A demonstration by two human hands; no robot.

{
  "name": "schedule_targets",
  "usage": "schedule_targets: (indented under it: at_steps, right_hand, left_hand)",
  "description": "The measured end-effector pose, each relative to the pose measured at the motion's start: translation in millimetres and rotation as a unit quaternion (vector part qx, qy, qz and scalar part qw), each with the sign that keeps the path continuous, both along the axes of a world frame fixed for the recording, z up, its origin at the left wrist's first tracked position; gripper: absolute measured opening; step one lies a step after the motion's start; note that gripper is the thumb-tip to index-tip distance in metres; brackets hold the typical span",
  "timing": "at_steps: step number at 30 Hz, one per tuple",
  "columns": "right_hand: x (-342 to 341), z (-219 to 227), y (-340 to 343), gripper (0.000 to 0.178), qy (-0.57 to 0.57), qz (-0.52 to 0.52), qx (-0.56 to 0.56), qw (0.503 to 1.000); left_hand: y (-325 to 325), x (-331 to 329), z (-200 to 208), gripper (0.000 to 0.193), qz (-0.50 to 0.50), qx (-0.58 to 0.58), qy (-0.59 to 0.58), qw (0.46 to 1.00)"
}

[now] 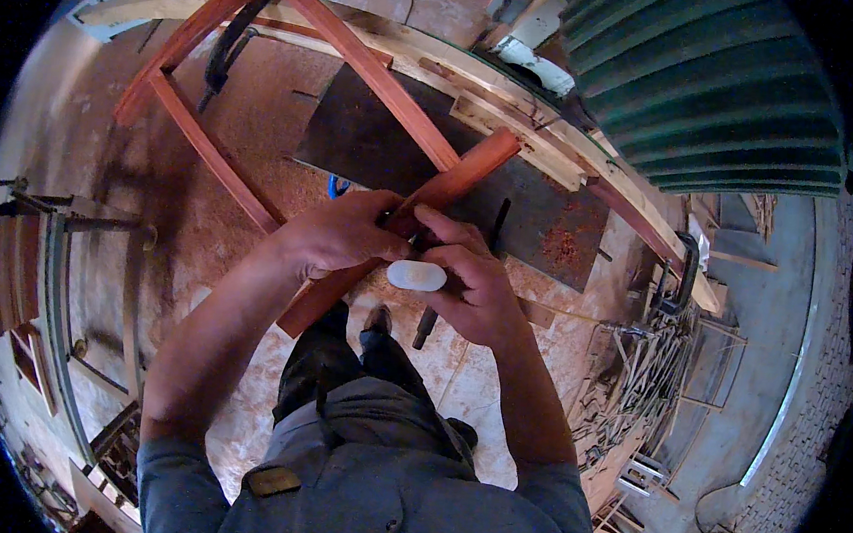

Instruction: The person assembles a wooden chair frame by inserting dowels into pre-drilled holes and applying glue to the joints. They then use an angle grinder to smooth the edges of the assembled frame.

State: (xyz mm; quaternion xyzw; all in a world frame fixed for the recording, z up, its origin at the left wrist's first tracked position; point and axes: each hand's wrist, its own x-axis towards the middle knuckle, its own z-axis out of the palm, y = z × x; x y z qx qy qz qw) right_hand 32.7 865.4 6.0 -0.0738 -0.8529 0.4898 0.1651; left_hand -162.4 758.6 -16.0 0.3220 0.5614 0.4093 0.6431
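Observation:
A reddish wooden frame (pixel 360 65) with two long side rails stretches out ahead of me, its near crossbar (pixel 465 175) slanting below my hands. My left hand (pixel 337 231) is closed around this crossbar near its middle, with the fingertips partly hidden. Just right of it, my right hand (pixel 474 283) grips a white bottle-like container (pixel 416 277), whose rounded oval end faces me. The container's other end is hidden behind the fingers, close to the crossbar. My right index finger reaches the wood beside my left hand.
Beyond the frame runs a long pale beam (pixel 418 63) with a black clamp (pixel 679 275) at its right end. A dark sheet (pixel 357 118) with red shavings lies below. Green corrugated sheeting (pixel 696 88) stands upper right; scrap sticks (pixel 632 388) pile at right.

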Motion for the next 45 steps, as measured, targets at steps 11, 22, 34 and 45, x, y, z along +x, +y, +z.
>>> schedule_targets:
  at_steps: [11, 22, 34, 45]
  right_hand:
    - [-5.6, 19.2, 10.3, 0.027, -0.050, 0.047, -0.007, 0.998]
    - [-10.7, 33.7, 17.6, 0.028, -0.153, 0.136, -0.013, 0.979]
    - [-7.1, 29.7, 16.0, 0.024, -0.120, 0.112, -0.001, 0.986]
    - [4.9, 21.0, 11.2, 0.028, -0.098, 0.085, -0.012, 0.991]
  left_hand:
    - [2.1, 0.7, 6.9, 0.048, 0.004, -0.004, 0.031, 1.000]
    - [-1.1, 2.0, -2.1, 0.043, 0.029, -0.002, 0.000, 1.000]
    - [-2.6, -2.7, -19.4, 0.050, -0.016, 0.003, 0.067, 0.998]
    - [-4.9, 0.9, -16.5, 0.051, 0.018, 0.003, 0.040, 0.999]
